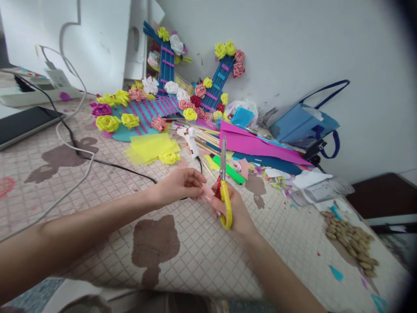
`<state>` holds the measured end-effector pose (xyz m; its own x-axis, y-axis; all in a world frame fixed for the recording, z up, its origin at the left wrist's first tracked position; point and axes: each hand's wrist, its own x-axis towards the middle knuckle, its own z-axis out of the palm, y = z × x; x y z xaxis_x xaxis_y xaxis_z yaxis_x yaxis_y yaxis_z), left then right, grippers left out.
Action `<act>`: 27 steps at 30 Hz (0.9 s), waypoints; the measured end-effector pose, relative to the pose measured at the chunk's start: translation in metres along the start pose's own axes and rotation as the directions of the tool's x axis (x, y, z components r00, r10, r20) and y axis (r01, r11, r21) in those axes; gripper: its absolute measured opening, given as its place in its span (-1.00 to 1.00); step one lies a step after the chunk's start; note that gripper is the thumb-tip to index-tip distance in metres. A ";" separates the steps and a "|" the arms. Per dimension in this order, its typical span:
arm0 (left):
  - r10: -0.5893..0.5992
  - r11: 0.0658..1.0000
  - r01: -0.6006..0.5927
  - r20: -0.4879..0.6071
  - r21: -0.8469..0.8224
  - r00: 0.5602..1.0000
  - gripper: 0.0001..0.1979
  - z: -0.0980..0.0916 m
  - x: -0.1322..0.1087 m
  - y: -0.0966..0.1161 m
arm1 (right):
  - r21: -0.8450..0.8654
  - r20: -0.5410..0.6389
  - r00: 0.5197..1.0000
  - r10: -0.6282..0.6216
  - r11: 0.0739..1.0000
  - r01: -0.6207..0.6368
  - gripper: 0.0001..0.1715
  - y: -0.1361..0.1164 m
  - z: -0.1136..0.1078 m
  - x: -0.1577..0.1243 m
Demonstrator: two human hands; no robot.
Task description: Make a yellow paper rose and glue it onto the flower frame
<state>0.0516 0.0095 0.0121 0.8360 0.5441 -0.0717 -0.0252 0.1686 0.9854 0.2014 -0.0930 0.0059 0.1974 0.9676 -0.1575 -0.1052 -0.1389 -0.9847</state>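
Note:
In the head view, a small piece of pink paper (pixel 207 192) is pinched between both hands above the middle of the table. My left hand (pixel 180 186) holds its left side with thumb and fingertips closed together. My right hand (pixel 235 208) grips its other side and also carries yellow-handled scissors (pixel 226 204), whose blades point up and away from me. Just beyond the hands lie a green marker-like tube (pixel 233 170) and a white glue gun (pixel 190 141). Part of the pink paper is hidden by the fingers.
Paper flowers (pixel 109 123) and blue strip models (pixel 211 89) stand at the back. Yellow sheets (pixel 148 147), a magenta sheet (pixel 257 143) and wooden sticks (pixel 206 135) lie before them. A blue bag (pixel 302 124) and peanuts (pixel 350 241) are right; a phone (pixel 28 124) and cables are left.

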 end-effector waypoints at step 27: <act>-0.157 0.987 0.158 -0.043 0.018 0.987 -0.74 0.005 -0.004 0.008 | 0.039 -0.012 0.999 -0.046 0.998 0.047 -0.73 0.000 -0.003 0.001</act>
<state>0.0507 0.0040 0.0207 0.8053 0.5456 -0.2320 0.1168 0.2377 0.9643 0.2043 -0.0925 0.0057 0.2140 0.9703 -0.1128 -0.1336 -0.0853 -0.9874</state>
